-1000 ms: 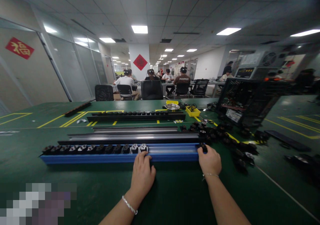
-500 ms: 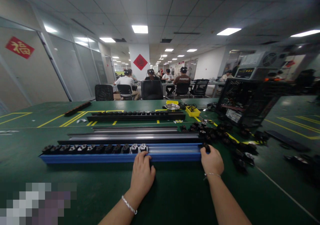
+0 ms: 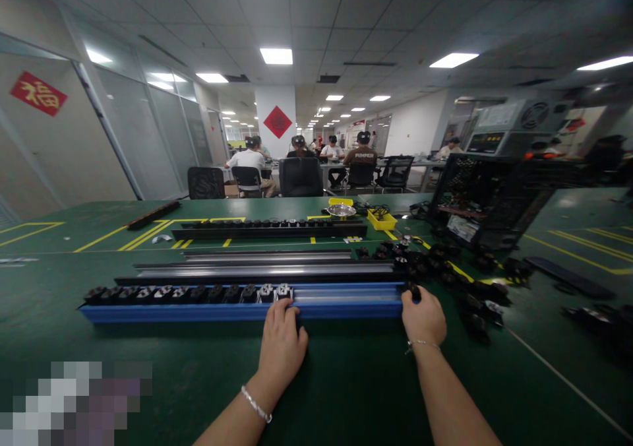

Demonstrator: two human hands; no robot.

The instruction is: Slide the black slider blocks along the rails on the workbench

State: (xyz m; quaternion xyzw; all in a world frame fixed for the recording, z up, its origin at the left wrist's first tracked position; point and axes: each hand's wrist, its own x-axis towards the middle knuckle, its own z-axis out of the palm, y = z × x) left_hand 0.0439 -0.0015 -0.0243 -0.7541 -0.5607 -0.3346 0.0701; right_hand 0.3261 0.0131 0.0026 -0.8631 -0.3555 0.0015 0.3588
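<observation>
A long blue rail (image 3: 198,314) lies across the table before me. Its channel carries a row of small square black modules (image 3: 216,293), some with white faces; they resemble socket inserts. My left hand (image 3: 284,337) grips the front wall of the rail, fingertips over the edge beside the white-faced module (image 3: 283,291) at the row's right end. At the rail's right end, my right hand (image 3: 424,317) pinches a dark module (image 3: 411,291), which its fingers partly cover. I cannot tell whether that module sits inside the channel. Bare channel (image 3: 346,293) shows between my hands.
Black and silver rails (image 3: 262,271) lie just behind the blue one, and a filled black rail (image 3: 270,232) farther back. Loose black modules (image 3: 448,271) are scattered at right, near an open computer case (image 3: 475,195). A yellow bin (image 3: 382,220) and metal dish (image 3: 341,211) stand behind.
My right hand has shifted slightly to the right with the dark module. My left hand and the row of modules look almost unmoved.
</observation>
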